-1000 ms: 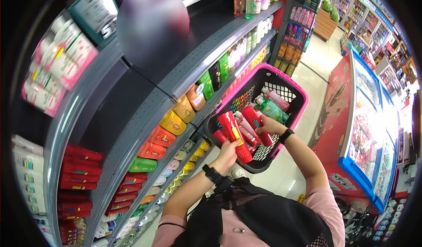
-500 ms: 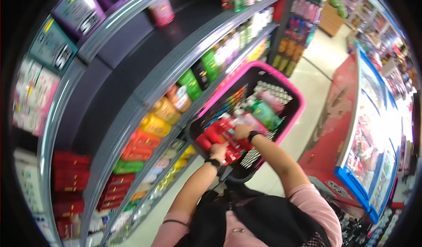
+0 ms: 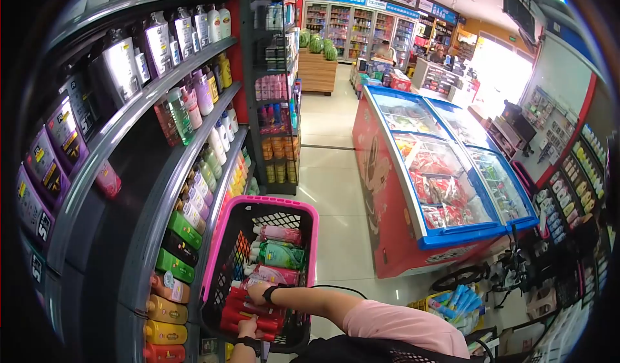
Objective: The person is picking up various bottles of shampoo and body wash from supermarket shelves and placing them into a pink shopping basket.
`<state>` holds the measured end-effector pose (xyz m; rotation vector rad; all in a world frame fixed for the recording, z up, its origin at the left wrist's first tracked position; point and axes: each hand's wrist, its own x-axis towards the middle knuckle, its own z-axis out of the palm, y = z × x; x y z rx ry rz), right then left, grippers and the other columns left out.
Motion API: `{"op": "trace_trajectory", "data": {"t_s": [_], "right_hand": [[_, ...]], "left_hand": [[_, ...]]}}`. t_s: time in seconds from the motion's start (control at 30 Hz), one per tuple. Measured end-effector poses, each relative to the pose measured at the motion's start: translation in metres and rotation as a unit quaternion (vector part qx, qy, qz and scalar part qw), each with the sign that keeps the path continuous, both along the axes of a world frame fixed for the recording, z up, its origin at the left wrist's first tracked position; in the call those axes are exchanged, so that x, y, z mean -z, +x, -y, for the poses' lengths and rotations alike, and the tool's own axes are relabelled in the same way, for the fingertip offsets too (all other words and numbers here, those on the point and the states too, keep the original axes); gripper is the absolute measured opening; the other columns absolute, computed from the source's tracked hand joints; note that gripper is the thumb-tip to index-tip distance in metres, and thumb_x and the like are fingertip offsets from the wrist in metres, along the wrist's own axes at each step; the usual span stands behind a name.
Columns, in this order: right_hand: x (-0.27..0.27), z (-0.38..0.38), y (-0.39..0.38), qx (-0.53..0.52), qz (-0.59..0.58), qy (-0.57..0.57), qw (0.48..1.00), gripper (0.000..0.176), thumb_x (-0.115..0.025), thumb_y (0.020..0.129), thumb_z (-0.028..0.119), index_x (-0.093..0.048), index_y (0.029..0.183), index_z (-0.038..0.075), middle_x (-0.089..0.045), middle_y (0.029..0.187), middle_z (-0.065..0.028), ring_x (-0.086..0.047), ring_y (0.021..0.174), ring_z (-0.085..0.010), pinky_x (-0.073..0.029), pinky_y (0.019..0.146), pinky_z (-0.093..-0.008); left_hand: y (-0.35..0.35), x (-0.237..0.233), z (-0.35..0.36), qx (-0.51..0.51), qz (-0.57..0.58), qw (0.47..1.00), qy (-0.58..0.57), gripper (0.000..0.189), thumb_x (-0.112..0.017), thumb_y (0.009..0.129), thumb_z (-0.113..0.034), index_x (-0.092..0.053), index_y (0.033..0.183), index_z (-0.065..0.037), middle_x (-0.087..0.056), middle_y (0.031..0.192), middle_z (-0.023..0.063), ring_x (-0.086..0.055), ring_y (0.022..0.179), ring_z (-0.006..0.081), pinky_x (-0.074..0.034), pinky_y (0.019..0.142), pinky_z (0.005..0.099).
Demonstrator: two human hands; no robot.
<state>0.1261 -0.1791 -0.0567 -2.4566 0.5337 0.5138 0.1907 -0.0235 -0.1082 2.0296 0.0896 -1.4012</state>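
Observation:
A black shopping basket (image 3: 312, 247) with a pink rim stands beside the shelves. Red bottles (image 3: 274, 323) lie together at its near end. My left hand (image 3: 247, 327) is closed on one of them, close to the basket's near left side. Just beyond it, my right hand (image 3: 259, 292) bends its fingers around another red bottle, partly hiding it. Past my right hand lie a pink bottle (image 3: 276, 274), a green bottle (image 3: 284, 256) and a further pink bottle (image 3: 281, 234). Both wrists wear dark bands.
Shelves (image 3: 216, 114) of bottles run along my left, with green bottles (image 3: 174, 265) right by the basket. A red chest freezer (image 3: 368, 201) with blue edging stands to the right across the tiled aisle (image 3: 336, 234). Watermelons (image 3: 316, 45) sit on a wooden stand ahead. People are at the far counter.
My view has swung up and to the right, bringing the far end of the shop into sight. Both hands stay among the red bottles in the basket.

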Motion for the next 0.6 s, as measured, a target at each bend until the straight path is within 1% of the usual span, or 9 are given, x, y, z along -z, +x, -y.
{"op": "trace_trajectory", "data": {"t_s": [0.03, 0.1, 0.17, 0.27, 0.33, 0.47, 0.53, 0.57, 0.6], "right_hand": [[0.002, -0.001, -0.001, 0.002, 0.000, -0.002, 1.000, 0.044, -0.060, 0.074, 0.024, -0.058, 0.108, -0.004, -0.064, 0.098, -0.0225, -0.063, 0.093, -0.0351, -0.050, 0.081, -0.0416], [0.001, -0.007, 0.001, 0.035, 0.028, -0.045, 0.998, 0.041, -0.059, 0.074, 0.023, -0.060, 0.106, -0.003, -0.064, 0.099, -0.0211, -0.063, 0.095, -0.0337, -0.050, 0.082, -0.0407], [-0.004, -0.007, 0.001, 0.024, 0.019, -0.040, 0.999, 0.039, -0.059, 0.075, 0.022, -0.062, 0.104, -0.003, -0.064, 0.099, -0.0209, -0.062, 0.095, -0.0331, -0.049, 0.082, -0.0405], [-0.010, -0.009, 0.001, 0.023, 0.001, -0.036, 0.999, 0.035, -0.059, 0.074, 0.021, -0.064, 0.100, -0.002, -0.064, 0.102, -0.0198, -0.062, 0.097, -0.0314, -0.050, 0.082, -0.0395], [-0.014, -0.013, 0.001, 0.031, -0.009, -0.036, 0.999, 0.033, -0.060, 0.073, 0.020, -0.066, 0.098, -0.001, -0.064, 0.104, -0.0188, -0.062, 0.097, -0.0302, -0.050, 0.082, -0.0389], [-0.024, -0.015, -0.002, -0.002, -0.017, -0.056, 0.998, 0.035, -0.059, 0.074, 0.022, -0.065, 0.099, -0.001, -0.065, 0.098, -0.0210, -0.063, 0.093, -0.0321, -0.050, 0.080, -0.0401], [-0.020, -0.015, 0.001, -0.002, -0.007, -0.067, 0.998, 0.034, -0.060, 0.073, 0.022, -0.065, 0.097, 0.000, -0.065, 0.097, -0.0206, -0.063, 0.092, -0.0321, -0.050, 0.079, -0.0400], [-0.016, -0.014, 0.005, 0.004, -0.001, -0.063, 0.998, 0.034, -0.060, 0.072, 0.022, -0.065, 0.097, -0.001, -0.065, 0.095, -0.0212, -0.063, 0.091, -0.0327, -0.051, 0.078, -0.0402], [-0.016, -0.015, 0.010, 0.009, 0.006, -0.058, 0.998, 0.034, -0.061, 0.072, 0.023, -0.065, 0.096, -0.001, -0.065, 0.094, -0.0218, -0.063, 0.091, -0.0333, -0.051, 0.077, -0.0404]], "left_hand": [[0.003, 0.008, -0.001, -0.007, -0.001, 1.000, 0.003, 0.037, -0.060, 0.087, -0.026, -0.050, 0.110, 0.002, -0.061, 0.093, 0.0209, -0.064, 0.066, 0.0416, -0.056, 0.052, 0.0506], [0.001, 0.006, 0.001, 0.014, 0.008, 1.000, 0.017, 0.038, -0.058, 0.088, -0.026, -0.048, 0.113, 0.001, -0.060, 0.098, 0.0203, -0.064, 0.067, 0.0418, -0.056, 0.053, 0.0519], [0.001, 0.001, 0.001, 0.035, 0.017, 0.999, 0.031, 0.038, -0.057, 0.089, -0.025, -0.045, 0.116, 0.000, -0.059, 0.103, 0.0196, -0.064, 0.068, 0.0421, -0.056, 0.053, 0.0531], [0.005, 0.000, -0.001, 0.036, -0.038, 0.998, 0.017, 0.037, -0.052, 0.092, -0.020, -0.041, 0.122, -0.004, -0.057, 0.110, 0.0174, -0.064, 0.077, 0.0428, -0.056, 0.057, 0.0549], [0.010, 0.008, -0.006, 0.063, -0.109, 0.987, -0.095, 0.035, -0.050, 0.092, -0.013, -0.040, 0.124, -0.005, -0.053, 0.117, 0.0186, -0.060, 0.089, 0.0452, -0.056, 0.062, 0.0568], [0.012, -0.003, -0.008, 0.058, -0.089, 0.989, -0.107, 0.035, -0.048, 0.090, -0.007, -0.039, 0.124, -0.003, -0.056, 0.110, 0.0199, -0.061, 0.089, 0.0428, -0.057, 0.063, 0.0546], [0.013, -0.017, -0.009, 0.035, -0.108, 0.985, -0.126, 0.036, -0.049, 0.089, -0.004, -0.038, 0.123, 0.001, -0.056, 0.106, 0.0231, -0.063, 0.085, 0.0427, -0.057, 0.064, 0.0534], [0.014, -0.026, -0.014, 0.036, -0.118, 0.980, -0.154, 0.034, -0.053, 0.087, -0.006, -0.041, 0.117, 0.006, -0.057, 0.100, 0.0254, -0.063, 0.078, 0.0424, -0.057, 0.064, 0.0511], [0.015, -0.038, -0.017, 0.034, -0.116, 0.981, -0.155, 0.034, -0.053, 0.087, -0.006, -0.041, 0.117, 0.006, -0.057, 0.100, 0.0254, -0.063, 0.078, 0.0424, -0.057, 0.064, 0.0511]]}}
